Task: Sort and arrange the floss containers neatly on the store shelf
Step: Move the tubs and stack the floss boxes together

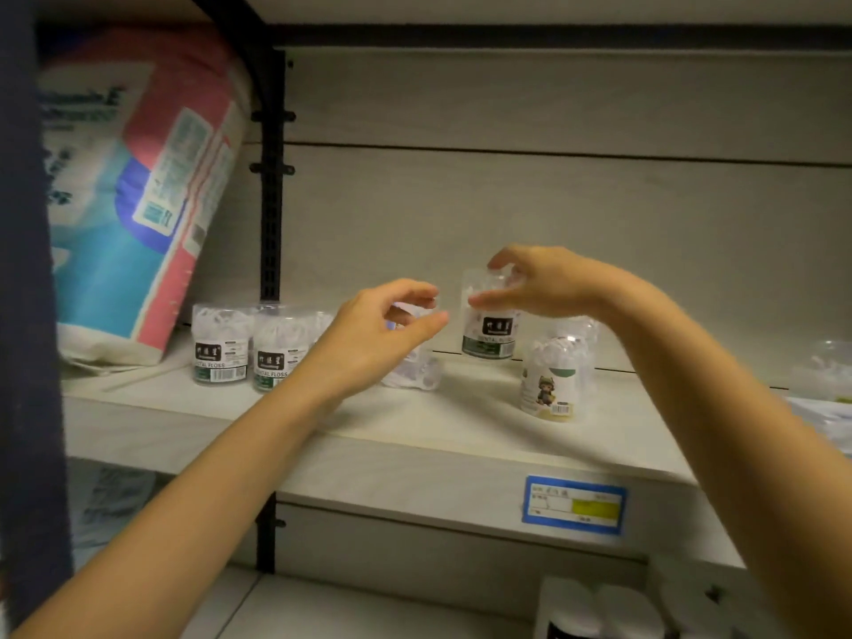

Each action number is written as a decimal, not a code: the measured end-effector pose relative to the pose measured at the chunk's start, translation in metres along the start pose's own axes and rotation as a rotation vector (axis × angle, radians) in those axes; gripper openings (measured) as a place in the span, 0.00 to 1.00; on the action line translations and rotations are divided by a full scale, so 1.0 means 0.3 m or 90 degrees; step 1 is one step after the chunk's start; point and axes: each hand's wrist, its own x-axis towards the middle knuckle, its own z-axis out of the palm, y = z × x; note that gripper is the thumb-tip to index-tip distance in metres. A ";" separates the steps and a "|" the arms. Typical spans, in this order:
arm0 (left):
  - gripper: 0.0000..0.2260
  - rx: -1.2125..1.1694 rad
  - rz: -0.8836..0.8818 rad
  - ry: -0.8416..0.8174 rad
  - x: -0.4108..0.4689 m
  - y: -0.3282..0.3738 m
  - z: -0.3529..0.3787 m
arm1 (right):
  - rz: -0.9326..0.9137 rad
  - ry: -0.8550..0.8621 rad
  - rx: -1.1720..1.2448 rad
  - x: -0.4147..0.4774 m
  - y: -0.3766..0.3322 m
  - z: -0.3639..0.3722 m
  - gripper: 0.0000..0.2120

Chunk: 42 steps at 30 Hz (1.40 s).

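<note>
Upright in the right hand (548, 281), the held floss container (489, 325) has its long axis vertical, lid end up and base down, with its black label turned toward the camera. It is a clear plastic cylinder packed with white floss picks. Below the black patch run the words DENTAL FLOSS and a dark green band. The grip is closed round its top, thumb on the near side and fingers curled over the far side. It is at the back of the shelf (438, 422), close to the rear panel; whether its base touches the shelf I cannot tell.

Just to its left, the left hand (369, 343) curls thumb and forefinger toward each other in front of a blurred clear container (415, 375); I cannot tell whether that grip pinches it or holds nothing.

To the right stands a cartoon-label container (551, 385), upright, with another clear container (578, 327) behind it. Further left, two black-label containers (219, 345) (276, 350) stand upright, side by side and touching, labels forward. Beyond them a large pink and blue package (133, 191) leans beside the black shelf upright (272, 200). A blue price tag (574, 504) with a yellow patch sits on the shelf's front edge
</note>
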 end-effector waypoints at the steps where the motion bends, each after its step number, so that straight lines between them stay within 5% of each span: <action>1: 0.15 -0.050 -0.021 -0.019 -0.010 0.015 0.002 | -0.011 -0.004 0.031 -0.044 -0.005 -0.028 0.33; 7: 0.23 -0.326 -0.139 -0.245 -0.088 0.074 0.016 | -0.065 -0.068 0.119 -0.254 -0.053 -0.049 0.39; 14: 0.18 -0.336 -0.114 -0.253 -0.119 0.075 -0.009 | -0.086 -0.028 0.161 -0.278 -0.081 -0.013 0.37; 26: 0.18 0.119 0.083 -0.063 -0.121 0.016 -0.452 | -0.262 0.164 0.253 -0.115 -0.422 0.126 0.30; 35: 0.11 0.457 0.238 -0.042 -0.092 -0.209 -0.686 | -0.157 0.151 0.168 0.032 -0.695 0.329 0.27; 42: 0.10 0.541 0.314 -0.043 -0.115 -0.274 -0.714 | -0.120 0.112 0.101 0.051 -0.786 0.399 0.26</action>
